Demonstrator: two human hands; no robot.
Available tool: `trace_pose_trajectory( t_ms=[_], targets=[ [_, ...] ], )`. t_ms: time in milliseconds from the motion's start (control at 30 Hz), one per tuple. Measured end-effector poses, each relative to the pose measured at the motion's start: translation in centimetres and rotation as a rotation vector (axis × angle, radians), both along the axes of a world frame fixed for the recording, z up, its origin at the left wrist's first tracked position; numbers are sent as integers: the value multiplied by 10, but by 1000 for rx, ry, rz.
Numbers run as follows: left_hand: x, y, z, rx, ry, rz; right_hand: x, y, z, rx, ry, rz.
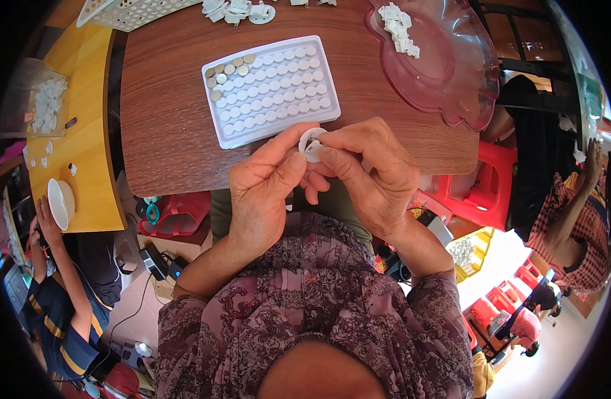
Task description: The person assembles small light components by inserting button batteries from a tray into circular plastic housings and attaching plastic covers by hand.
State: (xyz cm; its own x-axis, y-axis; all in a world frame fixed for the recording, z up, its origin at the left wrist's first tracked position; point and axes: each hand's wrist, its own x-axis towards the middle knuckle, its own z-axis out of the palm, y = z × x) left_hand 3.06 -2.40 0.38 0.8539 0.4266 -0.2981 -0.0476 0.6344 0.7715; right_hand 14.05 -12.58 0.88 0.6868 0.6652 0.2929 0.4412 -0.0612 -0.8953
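Above the near edge of the brown table, both of my hands hold one small white round plastic part (311,142). It has an opening with something darker inside, too small to make out. My left hand (262,189) pinches its left side between thumb and fingers. From the right, my right hand (378,174) grips it with thumb and forefinger. Just beyond my fingers is a white tray (252,139) with rows of small round discs. Most discs (273,88) are white; several at the far left corner look tan or silvery, like button cells.
A translucent reddish plastic tray (445,90) with white parts (400,32) lies at the far right of the table (166,120). More white pieces (239,9) and a white perforated basket (136,14) are at the back. Co-workers sit left and right; a red stool (481,189) stands nearby.
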Motion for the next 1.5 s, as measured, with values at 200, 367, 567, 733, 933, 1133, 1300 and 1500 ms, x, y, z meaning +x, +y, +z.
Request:
trace_pose_trajectory(
  t_ms=[200, 367, 567, 733, 933, 1133, 1300, 1500],
  targets=[
    [1, -1, -1, -16, -10, 7, -1, 1, -5, -7, -271, -19],
    [-2, -3, -3, -17, -28, 34, -2, -4, -3, -75, -407, 28],
    [-2, -4, -4, -29, -43, 41, -9, -3, -4, -96, -489, -31],
    [1, -5, -1, 42, 33, 73, -10, -3, -8, -75, -595, -11],
    [0, -6, -3, 3, 19, 138, -17, 1, -1, -9, -175, -90],
    [-5, -9, -4, 118, -19, 159, -24, -1, -4, 75, 485, -15],
    [-5, -13, -3, 269, -29, 203, -24, 0, -1, 104, 381, -37],
    [-5, -9, -5, 335, -39, 202, -19, 7, 1, 157, 221, -20]
  ],
)
